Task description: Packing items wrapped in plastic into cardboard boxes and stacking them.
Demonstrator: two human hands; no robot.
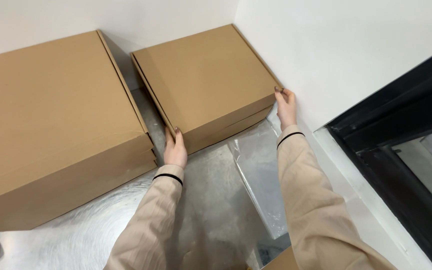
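Both the left hand [175, 150] and right hand [286, 106] are gripping opposite near corners of the closed flat brown cardboard box [203, 75] sitting at twelve o'clock atop another in the wall corner, contents hidden, and fingertip-only holds are risking it slipping onto the clear plastic sheet [261, 170] at five o'clock

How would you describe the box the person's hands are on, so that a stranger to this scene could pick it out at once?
Find the corner where the two white walls meet. The flat brown cardboard box lies there, the left hand and right hand at its near corners. It is the smaller one, on top of another; the bigger stack lies left.
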